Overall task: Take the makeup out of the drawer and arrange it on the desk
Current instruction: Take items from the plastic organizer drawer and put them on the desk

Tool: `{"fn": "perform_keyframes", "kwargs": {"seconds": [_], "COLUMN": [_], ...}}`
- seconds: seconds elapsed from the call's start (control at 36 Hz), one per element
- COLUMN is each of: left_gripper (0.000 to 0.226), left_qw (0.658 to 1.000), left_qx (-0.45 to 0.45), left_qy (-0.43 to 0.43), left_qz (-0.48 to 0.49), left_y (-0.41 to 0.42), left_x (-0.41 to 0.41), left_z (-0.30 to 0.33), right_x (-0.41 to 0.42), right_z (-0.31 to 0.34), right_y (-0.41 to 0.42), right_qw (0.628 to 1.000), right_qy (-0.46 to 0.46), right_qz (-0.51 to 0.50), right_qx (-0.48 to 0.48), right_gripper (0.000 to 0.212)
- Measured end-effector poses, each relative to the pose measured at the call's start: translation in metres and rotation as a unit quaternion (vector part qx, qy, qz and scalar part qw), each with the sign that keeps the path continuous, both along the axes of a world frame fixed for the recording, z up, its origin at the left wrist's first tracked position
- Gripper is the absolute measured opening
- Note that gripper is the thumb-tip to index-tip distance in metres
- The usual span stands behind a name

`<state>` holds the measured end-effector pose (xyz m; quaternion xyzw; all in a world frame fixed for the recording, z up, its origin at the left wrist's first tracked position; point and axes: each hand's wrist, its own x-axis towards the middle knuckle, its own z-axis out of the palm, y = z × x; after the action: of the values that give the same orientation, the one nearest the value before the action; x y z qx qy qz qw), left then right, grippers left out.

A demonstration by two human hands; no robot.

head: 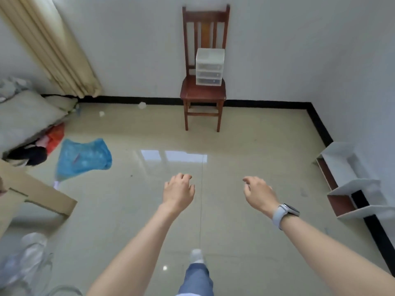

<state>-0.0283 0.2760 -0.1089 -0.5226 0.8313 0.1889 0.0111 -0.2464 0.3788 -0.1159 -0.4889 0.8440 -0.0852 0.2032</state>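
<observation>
My left hand (178,190) and right hand (257,194) hang loosely curled, empty; I'd approach the drawer unit (210,67) squarely before pulling.

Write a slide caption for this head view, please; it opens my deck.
Both empty hands, left and right, reach toward the drawer unit on a chair.

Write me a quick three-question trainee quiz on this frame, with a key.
1. True or false: the drawer unit stands on the seat of the wooden chair.
2. Which wrist wears the watch? A) left B) right C) neither
3. Fill in: the left hand and right hand hold ____.

Key: 1 true. 2 B. 3 nothing; both hang over the floor with loosely curled fingers, well short of the chair.
</observation>
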Motion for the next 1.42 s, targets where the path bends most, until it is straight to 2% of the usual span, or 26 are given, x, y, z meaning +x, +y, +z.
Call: {"fn": "perform_keyframes", "kwargs": {"seconds": [0.19,0.36,0.53,0.75,1.06,1.17,1.25,1.33,1.42], "left_gripper": [0.037,0.037,0.036,0.034,0.034,0.037,0.038,0.040,0.047], "left_qw": [0.997,0.995,0.992,0.989,0.995,0.998,0.999,0.999,0.998], "left_qx": [-0.068,-0.087,-0.121,-0.147,-0.097,-0.061,-0.027,-0.001,0.015], "left_qy": [0.042,0.040,0.016,0.024,0.019,0.027,0.033,0.041,0.040], "left_qz": [-0.025,-0.034,-0.025,-0.006,0.007,-0.004,-0.012,-0.023,-0.039], "left_y": [-0.171,-0.291,-0.415,-0.545,-0.724,-0.791,-0.838,-0.876,-0.911], "left_x": [-0.080,-0.150,-0.224,-0.293,-0.350,-0.374,-0.390,-0.405,-0.424], "left_z": [0.037,0.026,0.018,0.034,-0.008,-0.036,-0.058,-0.078,-0.102], "right_x": [-0.064,-0.131,-0.209,-0.287,-0.344,-0.362,-0.372,-0.381,-0.390], "right_z": [0.036,0.023,0.010,0.026,-0.012,-0.038,-0.054,-0.074,-0.100], "right_y": [-0.147,-0.261,-0.391,-0.551,-0.730,-0.801,-0.855,-0.900,-0.936], "right_qw": [0.997,0.996,0.996,0.994,0.995,0.998,0.990,0.943,0.847], "right_qy": [0.007,0.014,0.030,0.066,0.047,-0.009,-0.123,-0.257,-0.398], "right_qz": [-0.028,-0.041,-0.009,0.057,0.077,0.049,-0.050,-0.202,-0.347], "right_qx": [-0.068,-0.074,-0.080,-0.065,-0.047,-0.036,-0.045,-0.056,-0.060], "right_gripper": [0.033,0.032,0.033,0.034,0.034,0.035,0.035,0.034,0.033]}}
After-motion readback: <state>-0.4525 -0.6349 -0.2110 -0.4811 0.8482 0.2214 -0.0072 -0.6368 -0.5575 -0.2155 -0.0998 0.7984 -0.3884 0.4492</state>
